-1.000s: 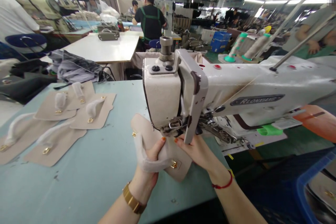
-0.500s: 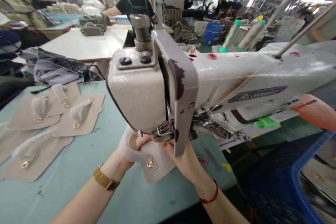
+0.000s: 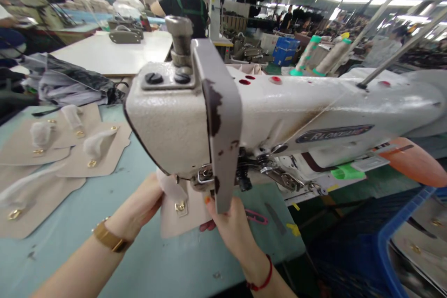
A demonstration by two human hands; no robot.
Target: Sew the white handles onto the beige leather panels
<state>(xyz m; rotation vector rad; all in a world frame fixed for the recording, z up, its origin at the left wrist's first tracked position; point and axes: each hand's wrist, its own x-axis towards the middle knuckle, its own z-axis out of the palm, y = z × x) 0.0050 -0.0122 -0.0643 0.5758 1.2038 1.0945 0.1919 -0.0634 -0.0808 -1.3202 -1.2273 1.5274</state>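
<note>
A white sewing machine point(image 3: 265, 116) fills the middle of the view, its head close to me. Under the head lies a beige leather piece point(image 3: 174, 221) with a wrapped white strap and a gold buckle point(image 3: 180, 206). My left hand point(image 3: 139, 205), with a gold watch on the wrist, grips the piece's left edge by the strap. On the other side my right hand point(image 3: 228, 226), with a red cord on the wrist, pinches the piece's right side just below the presser foot. The machine head hides the upper part of the piece.
Several finished beige pieces with straps point(image 3: 94, 149) lie on the teal table point(image 3: 104, 251) at left. Grey fabric point(image 3: 66, 86) is heaped behind them. Pink snips point(image 3: 256, 216) lie by the machine. A blue crate point(image 3: 387, 251) stands at lower right. Other people work at tables behind.
My head has moved closer, so the machine head looms larger. The beige piece has slid further under the head, and both hands have followed it in.
</note>
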